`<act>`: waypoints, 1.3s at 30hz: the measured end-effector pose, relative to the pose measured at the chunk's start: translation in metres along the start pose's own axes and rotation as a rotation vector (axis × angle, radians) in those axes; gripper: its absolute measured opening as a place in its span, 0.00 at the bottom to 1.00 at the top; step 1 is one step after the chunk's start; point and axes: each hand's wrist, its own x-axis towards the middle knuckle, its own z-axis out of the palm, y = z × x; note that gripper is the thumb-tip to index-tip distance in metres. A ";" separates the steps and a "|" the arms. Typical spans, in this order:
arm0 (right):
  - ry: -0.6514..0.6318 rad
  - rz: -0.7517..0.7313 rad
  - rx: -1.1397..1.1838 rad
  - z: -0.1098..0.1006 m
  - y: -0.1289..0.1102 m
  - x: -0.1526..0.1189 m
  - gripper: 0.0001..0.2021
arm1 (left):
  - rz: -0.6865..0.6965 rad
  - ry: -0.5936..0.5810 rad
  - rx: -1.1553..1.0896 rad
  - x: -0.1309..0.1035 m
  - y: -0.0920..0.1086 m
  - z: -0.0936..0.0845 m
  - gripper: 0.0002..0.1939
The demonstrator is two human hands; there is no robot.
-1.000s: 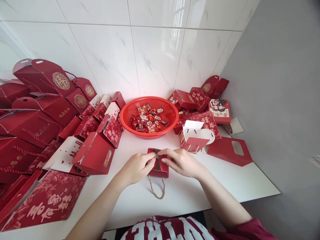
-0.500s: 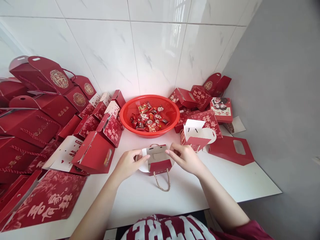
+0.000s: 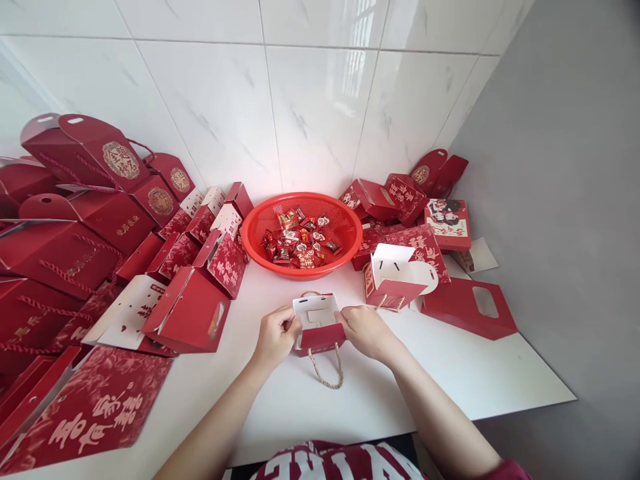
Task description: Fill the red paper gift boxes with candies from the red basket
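Note:
In the middle of the white table stands a small red gift box with its top open and its white inside showing. A twisted cord handle hangs off its near side, and part of another shows behind the far side. My left hand is closed at the left edge of the box, thumb and curled fingers gripping its side flap. At the right edge, my right hand has its fingers closed on the side of the box; the fingertips are partly hidden.
Beyond the box is a red plastic basket of wrapped candies. Another open red box with cord handles stands to the right, near a flat red box. Many red boxes crowd the left. A tiled wall rises behind.
My left hand has moved right and curled at the box's edge, and the white left flap no longer sticks out. My right fingers have come down onto the right side.

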 end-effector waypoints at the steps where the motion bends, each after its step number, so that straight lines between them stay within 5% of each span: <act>1: -0.003 0.007 -0.003 0.002 0.000 0.001 0.25 | 0.000 0.012 -0.029 0.000 -0.004 0.003 0.18; 3: 0.045 0.011 0.001 0.005 0.000 0.000 0.25 | 0.003 0.052 -0.077 -0.001 -0.010 0.008 0.15; 6: 0.291 -0.112 0.084 0.009 0.002 -0.004 0.16 | 0.023 0.144 -0.109 -0.002 -0.009 0.008 0.01; 8: 0.375 -0.329 0.205 0.010 0.004 -0.005 0.12 | 0.060 0.186 -0.106 -0.003 -0.004 0.006 0.11; 10: 0.282 -0.526 0.311 0.012 0.007 -0.003 0.27 | 0.142 0.145 -0.117 -0.003 -0.002 0.002 0.18; 13: 0.081 -0.636 0.354 0.014 0.011 0.001 0.56 | 0.242 -0.023 -0.207 -0.001 -0.006 -0.001 0.24; 15: 0.010 -0.640 0.342 0.013 0.011 0.002 0.62 | 0.210 -0.107 -0.244 0.000 -0.011 -0.003 0.25; 18: 0.002 -0.584 0.353 0.009 0.007 -0.001 0.58 | 0.145 -0.244 -0.293 0.000 -0.017 -0.009 0.29; 23: 0.067 -0.555 0.443 0.018 0.008 0.001 0.51 | 0.199 -0.387 -0.330 -0.006 -0.016 -0.014 0.64; 30: 0.270 -0.534 0.639 0.063 0.021 0.035 0.64 | 0.099 -0.368 -0.659 0.006 -0.028 0.006 0.61; 39: 0.203 -0.591 0.762 0.075 0.028 0.052 0.62 | 0.165 -0.323 -0.677 0.025 -0.035 0.013 0.62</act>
